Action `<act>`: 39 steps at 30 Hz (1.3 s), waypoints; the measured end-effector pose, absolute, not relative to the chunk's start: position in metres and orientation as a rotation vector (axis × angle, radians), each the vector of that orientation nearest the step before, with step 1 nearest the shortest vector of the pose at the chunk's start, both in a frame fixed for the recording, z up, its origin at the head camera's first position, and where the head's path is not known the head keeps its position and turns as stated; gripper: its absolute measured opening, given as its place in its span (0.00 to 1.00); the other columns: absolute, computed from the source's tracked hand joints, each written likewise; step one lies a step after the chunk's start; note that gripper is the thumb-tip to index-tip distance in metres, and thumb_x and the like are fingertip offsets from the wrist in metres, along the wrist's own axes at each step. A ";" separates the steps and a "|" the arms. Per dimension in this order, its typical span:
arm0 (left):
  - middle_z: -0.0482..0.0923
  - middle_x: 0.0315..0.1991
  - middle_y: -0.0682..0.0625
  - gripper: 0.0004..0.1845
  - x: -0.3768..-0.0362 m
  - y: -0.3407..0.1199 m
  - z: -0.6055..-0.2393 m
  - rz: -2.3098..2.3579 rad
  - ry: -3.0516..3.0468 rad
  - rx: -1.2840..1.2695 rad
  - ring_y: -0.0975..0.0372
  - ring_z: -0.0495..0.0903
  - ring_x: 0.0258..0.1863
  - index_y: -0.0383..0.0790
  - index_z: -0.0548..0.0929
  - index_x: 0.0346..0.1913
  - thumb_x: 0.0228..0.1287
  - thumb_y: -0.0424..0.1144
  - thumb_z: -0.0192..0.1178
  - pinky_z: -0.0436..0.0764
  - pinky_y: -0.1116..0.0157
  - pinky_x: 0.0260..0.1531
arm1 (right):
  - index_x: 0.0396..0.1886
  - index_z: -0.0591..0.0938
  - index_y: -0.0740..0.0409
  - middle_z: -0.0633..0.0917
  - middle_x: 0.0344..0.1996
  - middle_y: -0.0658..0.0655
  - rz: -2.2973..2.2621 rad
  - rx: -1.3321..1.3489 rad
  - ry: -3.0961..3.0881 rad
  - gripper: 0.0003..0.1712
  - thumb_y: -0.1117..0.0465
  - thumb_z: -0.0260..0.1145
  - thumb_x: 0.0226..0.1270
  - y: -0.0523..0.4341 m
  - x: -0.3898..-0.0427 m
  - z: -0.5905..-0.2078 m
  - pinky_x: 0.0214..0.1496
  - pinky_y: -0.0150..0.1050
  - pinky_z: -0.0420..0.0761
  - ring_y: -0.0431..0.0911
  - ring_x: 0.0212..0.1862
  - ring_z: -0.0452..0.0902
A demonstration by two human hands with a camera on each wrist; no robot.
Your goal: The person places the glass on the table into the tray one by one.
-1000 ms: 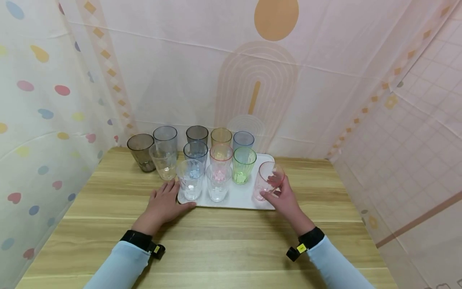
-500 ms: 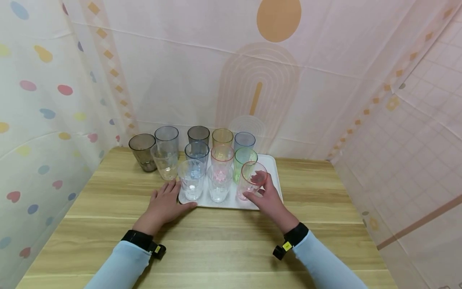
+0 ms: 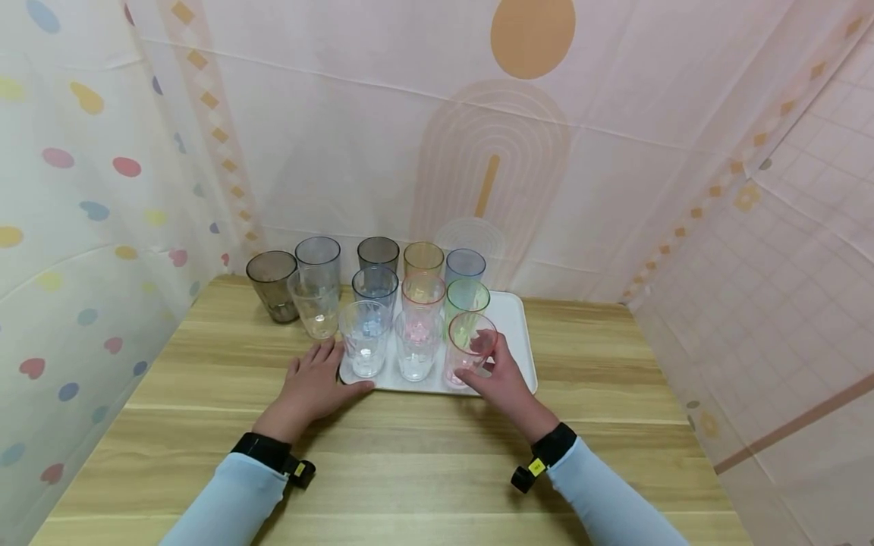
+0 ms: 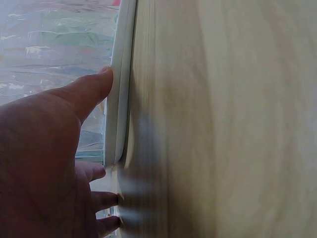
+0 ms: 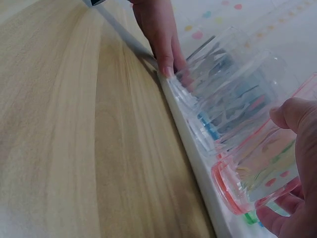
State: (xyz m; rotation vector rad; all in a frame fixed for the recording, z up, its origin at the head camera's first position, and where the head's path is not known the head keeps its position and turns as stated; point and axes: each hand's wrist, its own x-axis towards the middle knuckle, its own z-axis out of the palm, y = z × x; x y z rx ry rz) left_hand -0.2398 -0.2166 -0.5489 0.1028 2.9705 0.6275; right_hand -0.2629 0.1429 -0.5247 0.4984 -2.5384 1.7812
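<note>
My right hand [image 3: 504, 383] grips a pink-tinted clear tumbler [image 3: 459, 367] by its side, thumb in front and fingers behind. The tumbler stands upright at the front of the white tray [image 3: 514, 334], right of two colourless tumblers, the left one [image 3: 364, 350] at the corner. In the right wrist view its red-edged base [image 5: 227, 191] is close by the tray's front rim. My left hand [image 3: 314, 390] lies at the tray's front left corner, thumb against the rim and fingers spread on the table. In the left wrist view that thumb [image 4: 94, 91] presses the tray edge.
Behind stand a green tumbler [image 3: 467, 297], a pink, a dark blue, and a back row of black, amber and blue ones. Left of the tray, on the wooden table [image 3: 410, 470], are a dark grey tumbler [image 3: 271, 282] and two paler ones. A patterned curtain [image 3: 341, 152] hangs behind.
My right hand has carried the pink tumbler left across the tray to beside the colourless ones, then slightly towards me. My left hand has stayed at the corner.
</note>
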 end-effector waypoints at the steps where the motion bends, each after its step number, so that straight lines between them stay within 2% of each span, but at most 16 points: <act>1: 0.49 0.87 0.27 0.64 -0.240 -0.216 -0.549 0.629 2.969 0.103 0.28 0.47 0.85 0.30 0.57 0.88 0.68 0.78 0.62 0.46 0.22 0.77 | 0.76 0.67 0.63 0.79 0.69 0.64 1.777 0.496 -2.540 0.45 0.62 0.83 0.68 0.143 -0.263 -0.526 0.75 0.62 0.77 0.57 0.74 0.74; 16: 0.50 0.87 0.26 0.64 -0.234 -0.214 -0.540 0.628 2.972 0.101 0.28 0.48 0.85 0.29 0.58 0.87 0.69 0.78 0.62 0.47 0.22 0.77 | 0.74 0.68 0.61 0.79 0.70 0.61 1.763 0.449 -2.562 0.43 0.60 0.83 0.68 0.142 -0.264 -0.534 0.76 0.61 0.76 0.55 0.74 0.74; 24: 0.51 0.87 0.26 0.64 -0.235 -0.215 -0.541 0.623 2.977 0.107 0.28 0.48 0.84 0.29 0.58 0.87 0.68 0.78 0.63 0.48 0.22 0.77 | 0.67 0.70 0.56 0.78 0.70 0.60 1.793 0.460 -2.547 0.36 0.58 0.83 0.69 0.141 -0.264 -0.536 0.76 0.61 0.76 0.54 0.73 0.74; 33: 0.51 0.87 0.26 0.64 -0.234 -0.214 -0.540 0.630 2.972 0.104 0.28 0.49 0.85 0.29 0.58 0.87 0.68 0.78 0.63 0.48 0.22 0.77 | 0.71 0.69 0.59 0.78 0.69 0.61 1.803 0.467 -2.542 0.39 0.59 0.83 0.69 0.141 -0.263 -0.537 0.77 0.61 0.75 0.54 0.73 0.74; 39: 0.51 0.87 0.26 0.64 -0.235 -0.214 -0.541 0.630 2.974 0.104 0.28 0.48 0.85 0.29 0.58 0.87 0.68 0.78 0.63 0.47 0.22 0.77 | 0.68 0.70 0.57 0.78 0.69 0.61 1.794 0.472 -2.547 0.37 0.59 0.83 0.70 0.141 -0.263 -0.536 0.77 0.61 0.74 0.54 0.74 0.73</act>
